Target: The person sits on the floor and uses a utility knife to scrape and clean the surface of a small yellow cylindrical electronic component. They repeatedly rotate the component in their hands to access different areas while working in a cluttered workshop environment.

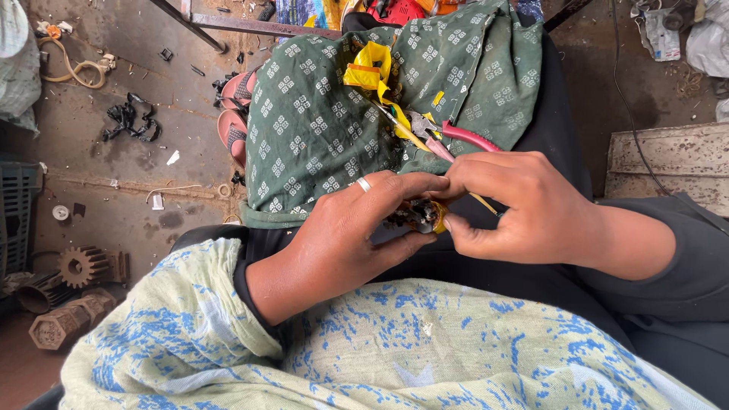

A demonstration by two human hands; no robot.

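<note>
A dusty concrete floor (pixel 114 175) fills the left of the view, strewn with scraps. Across the person's lap lies a green patterned cloth (pixel 319 129), and a pale scarf with blue print (pixel 380 349) covers the foreground. On the floor at lower left sit rusty gear-shaped metal parts (pixel 80 266), with a pink sandal (pixel 231 129) beside the cloth's edge and a black tangle of cable (pixel 130 120) farther off.

The left hand (pixel 342 243), a ring on one finger, and the right hand (pixel 524 205) meet over the lap. Both have their fingers closed on a small dark component with a yellow end (pixel 421 216), pinched between the fingertips of the two hands, just below the green cloth. Pliers with pink handles (pixel 448 137) rest on the cloth right above the right hand, beside crumpled yellow tape (pixel 370 72) and a thin yellow wire (pixel 406 133).
</note>
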